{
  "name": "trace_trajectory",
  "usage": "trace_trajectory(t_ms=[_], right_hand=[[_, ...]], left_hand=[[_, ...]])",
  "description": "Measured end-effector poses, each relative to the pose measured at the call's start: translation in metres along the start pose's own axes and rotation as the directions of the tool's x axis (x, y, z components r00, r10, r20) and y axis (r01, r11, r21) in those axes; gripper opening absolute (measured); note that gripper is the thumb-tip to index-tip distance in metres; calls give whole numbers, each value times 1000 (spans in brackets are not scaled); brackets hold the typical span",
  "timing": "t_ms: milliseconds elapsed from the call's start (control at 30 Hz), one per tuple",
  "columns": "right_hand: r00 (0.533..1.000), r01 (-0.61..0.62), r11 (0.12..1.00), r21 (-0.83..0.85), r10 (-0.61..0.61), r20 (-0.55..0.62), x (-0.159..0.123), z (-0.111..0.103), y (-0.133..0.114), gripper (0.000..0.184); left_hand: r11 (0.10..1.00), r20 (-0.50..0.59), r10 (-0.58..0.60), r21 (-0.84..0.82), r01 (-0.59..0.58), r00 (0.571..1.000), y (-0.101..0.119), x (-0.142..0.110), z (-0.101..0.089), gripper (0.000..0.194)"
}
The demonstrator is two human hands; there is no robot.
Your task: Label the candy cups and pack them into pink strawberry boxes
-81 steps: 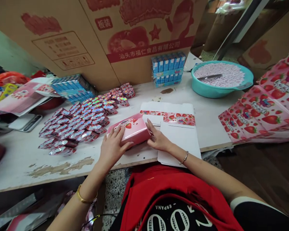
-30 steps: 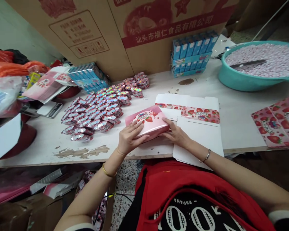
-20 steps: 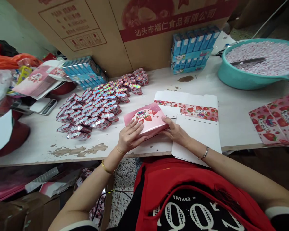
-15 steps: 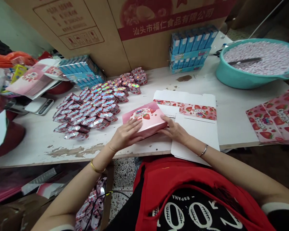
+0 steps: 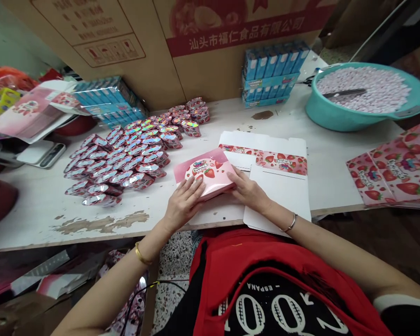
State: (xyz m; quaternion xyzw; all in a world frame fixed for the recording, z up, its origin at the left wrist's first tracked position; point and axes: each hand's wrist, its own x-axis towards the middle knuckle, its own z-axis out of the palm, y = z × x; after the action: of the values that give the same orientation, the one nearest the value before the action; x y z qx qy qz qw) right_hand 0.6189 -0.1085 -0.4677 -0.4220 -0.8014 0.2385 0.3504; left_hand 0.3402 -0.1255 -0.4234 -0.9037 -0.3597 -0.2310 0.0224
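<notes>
Between my hands is a pink carton printed with strawberries, lying near the table's front edge. My left hand grips its near left side, fingers spread over the printed top. My right hand holds its right end, with the thumb on the top corner and some fingertips hidden behind the side. Just right of it lie flat white carton blanks with strawberry-printed bands. To the left, many shiny pink foil packets stand in close rows.
A teal basin of small wrapped sweets stands at the back right, with blue box packs beside it. Printed strawberry sheets lie at the right edge. A small scale is on the left; a large cardboard box backs the table.
The carton now lies flatter, with its printed top turned more toward me. Both hands have stayed on it. The whole view has shifted slightly.
</notes>
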Motion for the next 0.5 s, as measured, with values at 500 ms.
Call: trace_trajectory(t_ms=[500], right_hand=[[857, -402, 687, 605, 516, -16, 38, 8, -33, 66]], left_hand=[[-9, 232, -961, -568, 823, 150, -4, 8, 5, 66]])
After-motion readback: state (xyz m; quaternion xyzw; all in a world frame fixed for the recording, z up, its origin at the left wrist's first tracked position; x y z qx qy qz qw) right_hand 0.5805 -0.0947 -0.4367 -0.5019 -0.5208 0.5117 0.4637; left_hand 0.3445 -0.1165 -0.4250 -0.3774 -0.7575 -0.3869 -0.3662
